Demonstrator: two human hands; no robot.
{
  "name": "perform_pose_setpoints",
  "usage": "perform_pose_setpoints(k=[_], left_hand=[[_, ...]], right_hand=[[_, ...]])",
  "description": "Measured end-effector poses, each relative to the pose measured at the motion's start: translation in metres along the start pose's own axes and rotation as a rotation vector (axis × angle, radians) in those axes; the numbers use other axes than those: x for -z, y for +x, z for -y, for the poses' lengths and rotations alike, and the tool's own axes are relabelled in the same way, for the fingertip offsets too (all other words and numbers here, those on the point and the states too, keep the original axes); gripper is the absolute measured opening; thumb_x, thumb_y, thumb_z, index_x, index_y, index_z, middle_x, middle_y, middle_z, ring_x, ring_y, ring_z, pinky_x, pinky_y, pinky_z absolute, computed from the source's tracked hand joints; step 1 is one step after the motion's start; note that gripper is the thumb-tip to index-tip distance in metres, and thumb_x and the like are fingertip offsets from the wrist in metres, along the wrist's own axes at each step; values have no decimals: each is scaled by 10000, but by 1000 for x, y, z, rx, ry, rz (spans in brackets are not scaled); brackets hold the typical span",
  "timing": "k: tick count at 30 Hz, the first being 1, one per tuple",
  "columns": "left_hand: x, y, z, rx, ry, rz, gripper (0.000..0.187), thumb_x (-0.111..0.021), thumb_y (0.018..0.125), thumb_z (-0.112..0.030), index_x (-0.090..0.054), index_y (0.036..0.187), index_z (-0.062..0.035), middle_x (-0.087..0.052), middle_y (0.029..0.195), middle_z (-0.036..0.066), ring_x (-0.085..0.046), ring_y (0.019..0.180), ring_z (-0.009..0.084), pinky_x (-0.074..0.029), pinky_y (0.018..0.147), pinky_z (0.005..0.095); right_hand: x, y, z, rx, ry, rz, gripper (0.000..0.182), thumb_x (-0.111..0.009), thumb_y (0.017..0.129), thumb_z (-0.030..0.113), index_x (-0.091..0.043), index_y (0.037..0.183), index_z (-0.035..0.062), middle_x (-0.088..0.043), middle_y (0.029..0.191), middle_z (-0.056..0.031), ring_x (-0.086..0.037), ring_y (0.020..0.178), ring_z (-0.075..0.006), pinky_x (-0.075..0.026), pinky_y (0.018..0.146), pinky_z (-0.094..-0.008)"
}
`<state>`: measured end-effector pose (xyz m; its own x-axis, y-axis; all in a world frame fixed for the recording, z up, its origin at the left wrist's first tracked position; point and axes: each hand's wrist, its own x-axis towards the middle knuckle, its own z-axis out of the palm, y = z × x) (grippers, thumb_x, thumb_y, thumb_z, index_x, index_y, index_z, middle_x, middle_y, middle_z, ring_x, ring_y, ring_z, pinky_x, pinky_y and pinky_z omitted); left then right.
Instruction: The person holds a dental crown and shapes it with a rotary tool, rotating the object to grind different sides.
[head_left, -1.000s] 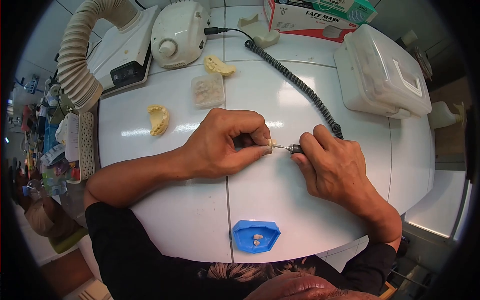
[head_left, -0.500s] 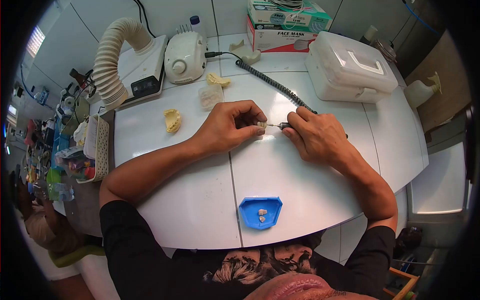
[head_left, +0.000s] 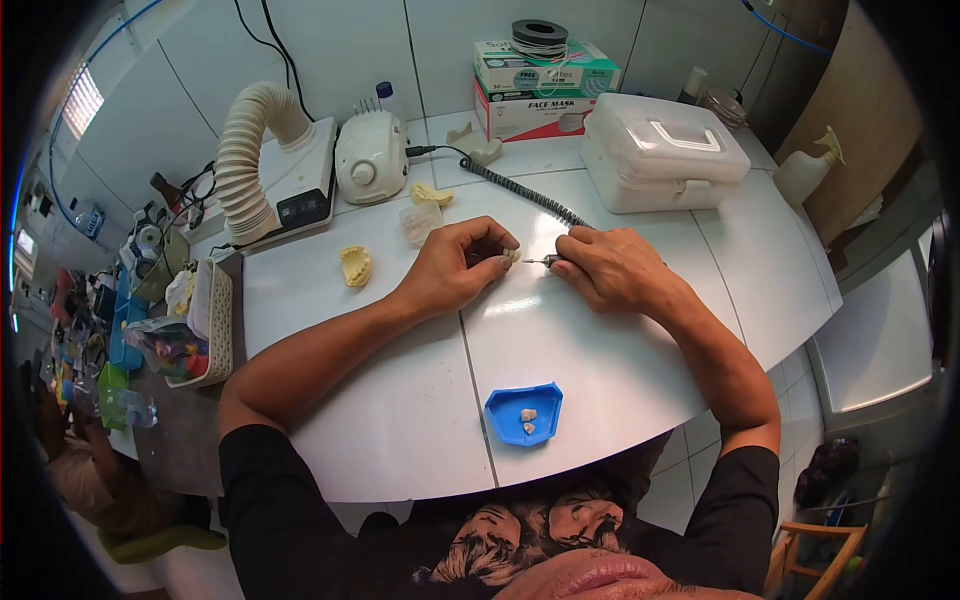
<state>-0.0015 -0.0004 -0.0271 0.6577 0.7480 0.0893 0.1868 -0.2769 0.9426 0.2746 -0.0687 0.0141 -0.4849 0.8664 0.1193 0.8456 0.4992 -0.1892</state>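
Observation:
My left hand pinches a small tooth-coloured dental crown piece between thumb and fingertips. My right hand grips a rotary handpiece, mostly hidden under the fingers. Its thin bur points left at the crown piece, and a narrow gap seems to lie between them. A dark coiled cord runs from behind my right hand to the white micromotor control box. Nearer my body, a blue tray holds a few small pinkish-white pieces.
Left of my hands lie a yellowish plaster jaw model, another model and a clear little box. Behind stand a hosed white machine, mask boxes and a white case. A woven basket borders the left. Another person sits far left.
The camera view has shifted, so the whole scene sits differently in frame. The bur has drawn slightly back from the crown piece. Both hands keep their holds.

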Motion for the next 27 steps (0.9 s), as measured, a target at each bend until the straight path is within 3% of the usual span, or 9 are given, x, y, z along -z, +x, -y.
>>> perform_pose_setpoints(k=[11,14,17,20,27], left_hand=[[0,-1,-6,30,-100,13,234,-680,1095,-58,-708,1312,27,-768,1140,71,-758,1017,116,-595,844,270],[2,-1,-10,56,-113,37,267,-657,1108,-58,-709,1354,32,-774,1151,92,-771,1069,140,-618,899,272],[0,0,-7,45,-271,-14,278,-648,1114,-57,-704,1365,48,-776,1180,120,-776,1121,169,-637,981,285],[-1,-1,-12,153,-473,-12,290,-652,1112,-53,-693,1375,63,-770,1227,152,-775,1140,184,-638,1046,300],[-5,-4,-14,134,-360,58,356,-712,1080,-49,-679,1419,55,-767,1283,161,-773,1157,186,-617,1064,308]], right_hand=[[-3,-5,4,5,-47,-64,383,-587,1134,409,-697,1006,65,-688,904,-142,-702,761,-381,-542,682,-518],[-3,-5,2,0,-68,-77,396,-619,1120,424,-695,984,60,-678,888,-138,-701,749,-360,-538,658,-500],[-5,-7,2,51,-68,-158,379,-667,1097,413,-684,963,59,-672,874,-128,-698,729,-334,-531,631,-478],[-6,-6,-2,155,-83,-260,351,-699,1080,385,-671,947,61,-673,871,-110,-699,720,-316,-532,616,-462],[-6,-8,-3,87,-64,-159,345,-700,1079,390,-661,946,75,-653,811,-93,-698,706,-315,-539,610,-447]])
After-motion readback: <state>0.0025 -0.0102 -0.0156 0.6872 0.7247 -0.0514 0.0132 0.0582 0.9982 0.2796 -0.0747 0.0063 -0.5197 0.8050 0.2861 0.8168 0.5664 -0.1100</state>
